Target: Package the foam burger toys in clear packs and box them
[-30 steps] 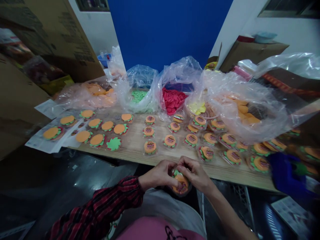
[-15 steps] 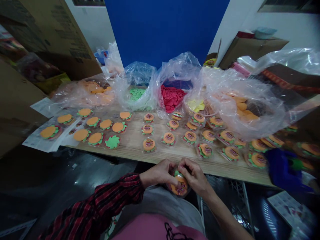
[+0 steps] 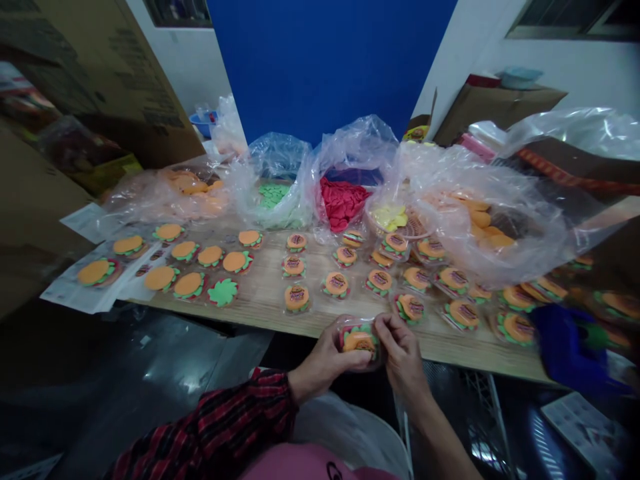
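Both of my hands hold one small toy burger in a clear wrapper just above the near edge of the wooden table. My left hand, in a red plaid sleeve, grips its left side. My right hand pinches its right edge. The burger is orange with green and red layers. Rows of several wrapped burgers lie on the table beyond my hands. Unwrapped orange burgers and a green leaf piece sit to the left on white sheets.
Open plastic bags at the back hold orange pieces, green pieces, red pieces, yellow pieces and orange buns. Cardboard boxes stand at left. A blue object blurs at right.
My hands have lifted the wrapped burger from near my lap up to the table's edge. The left thumb now lies under it.
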### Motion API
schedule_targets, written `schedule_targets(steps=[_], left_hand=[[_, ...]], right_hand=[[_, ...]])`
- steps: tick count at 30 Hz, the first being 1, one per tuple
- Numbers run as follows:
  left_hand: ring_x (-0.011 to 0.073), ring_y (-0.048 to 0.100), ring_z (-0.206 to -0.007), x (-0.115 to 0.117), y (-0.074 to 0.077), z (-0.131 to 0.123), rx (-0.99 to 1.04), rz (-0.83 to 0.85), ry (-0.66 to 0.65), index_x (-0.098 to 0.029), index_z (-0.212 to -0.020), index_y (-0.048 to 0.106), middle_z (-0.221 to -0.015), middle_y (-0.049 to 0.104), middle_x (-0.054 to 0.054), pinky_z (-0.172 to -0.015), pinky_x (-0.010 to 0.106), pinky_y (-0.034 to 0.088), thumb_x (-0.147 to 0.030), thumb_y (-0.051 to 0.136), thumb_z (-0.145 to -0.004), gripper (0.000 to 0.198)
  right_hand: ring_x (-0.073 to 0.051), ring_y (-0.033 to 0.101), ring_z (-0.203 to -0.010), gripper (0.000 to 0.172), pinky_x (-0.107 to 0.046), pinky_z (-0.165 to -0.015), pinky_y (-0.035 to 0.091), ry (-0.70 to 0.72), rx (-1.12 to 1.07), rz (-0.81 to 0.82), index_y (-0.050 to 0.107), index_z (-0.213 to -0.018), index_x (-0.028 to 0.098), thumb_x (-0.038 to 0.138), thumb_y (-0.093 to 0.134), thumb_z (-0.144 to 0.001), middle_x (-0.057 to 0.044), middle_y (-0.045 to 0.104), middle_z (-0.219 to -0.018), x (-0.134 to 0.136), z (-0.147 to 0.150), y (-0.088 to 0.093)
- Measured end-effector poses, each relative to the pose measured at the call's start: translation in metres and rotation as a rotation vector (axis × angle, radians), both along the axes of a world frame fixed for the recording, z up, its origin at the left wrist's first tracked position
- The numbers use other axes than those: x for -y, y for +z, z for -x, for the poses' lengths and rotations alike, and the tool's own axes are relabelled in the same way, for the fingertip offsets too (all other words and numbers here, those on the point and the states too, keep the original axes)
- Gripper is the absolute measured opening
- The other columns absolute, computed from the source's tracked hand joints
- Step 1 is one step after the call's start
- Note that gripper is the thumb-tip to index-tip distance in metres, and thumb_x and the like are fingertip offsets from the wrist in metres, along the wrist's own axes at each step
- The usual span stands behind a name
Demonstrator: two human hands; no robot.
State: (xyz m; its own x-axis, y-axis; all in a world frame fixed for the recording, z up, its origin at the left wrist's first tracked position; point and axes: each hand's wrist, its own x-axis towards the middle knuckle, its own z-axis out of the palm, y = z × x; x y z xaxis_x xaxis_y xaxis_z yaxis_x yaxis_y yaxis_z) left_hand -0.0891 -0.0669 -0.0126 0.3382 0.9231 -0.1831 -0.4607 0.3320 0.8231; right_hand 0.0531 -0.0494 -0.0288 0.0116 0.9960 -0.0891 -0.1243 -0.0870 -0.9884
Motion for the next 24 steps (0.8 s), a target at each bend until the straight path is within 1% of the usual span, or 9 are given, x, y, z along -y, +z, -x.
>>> schedule_targets(steps=[4, 6, 9, 12, 15, 19, 21, 22, 24], left_hand=[[0.0119, 0.052, -0.075, -0.004, 0.003, 0.003, -0.059, -0.029, -0.064, -0.011, -0.098, 0.059, -0.084, 0.059, 0.003, -0.069, 0.023, 0.041, -0.013, 0.074, -0.058, 0.043], [0.012, 0.052, -0.074, -0.006, 0.003, 0.005, -0.068, -0.02, -0.09, -0.01, -0.1, 0.06, -0.085, 0.06, 0.004, -0.067, 0.023, 0.041, -0.012, 0.073, -0.058, 0.044], [0.0128, 0.053, -0.074, -0.007, 0.005, 0.006, -0.084, 0.004, -0.084, -0.01, -0.1, 0.06, -0.085, 0.061, 0.005, -0.068, 0.023, 0.041, -0.013, 0.073, -0.056, 0.046], [0.0123, 0.053, -0.073, -0.005, 0.007, 0.007, -0.094, 0.019, -0.072, -0.011, -0.097, 0.061, -0.083, 0.061, 0.003, -0.067, 0.023, 0.042, -0.015, 0.074, -0.056, 0.043], [0.0107, 0.052, -0.068, -0.006, 0.006, 0.009, -0.114, 0.057, -0.066, -0.012, -0.087, 0.059, -0.075, 0.059, 0.0, -0.062, 0.021, 0.042, -0.016, 0.075, -0.056, 0.035], [0.0089, 0.052, -0.057, -0.014, -0.003, 0.015, -0.105, 0.17, -0.093, -0.012, -0.077, 0.056, -0.065, 0.058, -0.001, -0.055, 0.02, 0.042, -0.018, 0.077, -0.056, 0.031], [0.0108, 0.056, -0.056, -0.018, -0.009, 0.018, -0.009, 0.236, -0.147, -0.01, -0.079, 0.058, -0.066, 0.061, 0.002, -0.054, 0.021, 0.044, -0.026, 0.075, -0.06, 0.03], [0.0128, 0.057, -0.055, -0.02, -0.012, 0.018, 0.059, 0.278, -0.197, -0.01, -0.081, 0.059, -0.068, 0.062, 0.004, -0.053, 0.023, 0.044, -0.032, 0.073, -0.062, 0.033], [0.0161, 0.059, -0.055, -0.02, -0.02, 0.018, 0.183, 0.399, -0.3, -0.009, -0.085, 0.061, -0.069, 0.064, 0.006, -0.049, 0.025, 0.044, -0.041, 0.072, -0.061, 0.041]], right_hand=[[-0.011, 0.042, -0.061, 0.019, -0.022, -0.056, 0.034, 0.205, 0.269, -0.152, 0.054, -0.072, 0.018, 0.033, 0.054, -0.084, 0.003, 0.045, -0.065, -0.004, -0.011, 0.012], [-0.011, 0.041, -0.06, 0.02, -0.023, -0.056, 0.033, 0.216, 0.36, -0.213, 0.051, -0.07, 0.019, 0.031, 0.05, -0.087, 0.003, 0.044, -0.064, -0.003, -0.013, 0.014], [-0.012, 0.041, -0.059, 0.022, -0.023, -0.056, 0.033, 0.159, 0.434, -0.264, 0.048, -0.069, 0.019, 0.028, 0.045, -0.089, 0.003, 0.043, -0.063, 0.002, -0.008, 0.012], [-0.012, 0.04, -0.058, 0.024, -0.024, -0.055, 0.033, 0.106, 0.44, -0.281, 0.046, -0.067, 0.02, 0.028, 0.042, -0.09, 0.003, 0.041, -0.063, 0.008, 0.0, 0.01], [-0.012, 0.039, -0.058, 0.026, -0.024, -0.055, 0.032, 0.078, 0.402, -0.239, 0.044, -0.067, 0.02, 0.032, 0.042, -0.09, 0.003, 0.04, -0.062, 0.01, 0.004, 0.004], [-0.012, 0.041, -0.057, 0.031, -0.023, -0.053, 0.034, 0.183, 0.218, -0.108, 0.047, -0.07, 0.021, 0.047, 0.047, -0.087, 0.004, 0.042, -0.061, 0.006, -0.007, -0.008], [-0.015, 0.052, -0.071, 0.041, -0.025, -0.062, 0.042, 0.31, 0.067, -0.111, 0.053, -0.087, 0.021, 0.061, 0.054, -0.076, 0.0, 0.053, -0.076, 0.001, -0.017, -0.009], [-0.019, 0.055, -0.085, 0.054, -0.028, -0.072, 0.044, 0.389, 0.019, -0.129, 0.053, -0.1, 0.022, 0.065, 0.059, -0.068, -0.004, 0.057, -0.092, -0.001, -0.022, -0.008], [-0.026, 0.046, -0.115, 0.082, -0.036, -0.092, 0.039, 0.55, 0.017, -0.174, 0.044, -0.123, 0.024, 0.063, 0.071, -0.056, -0.009, 0.05, -0.124, -0.005, -0.03, -0.003]])
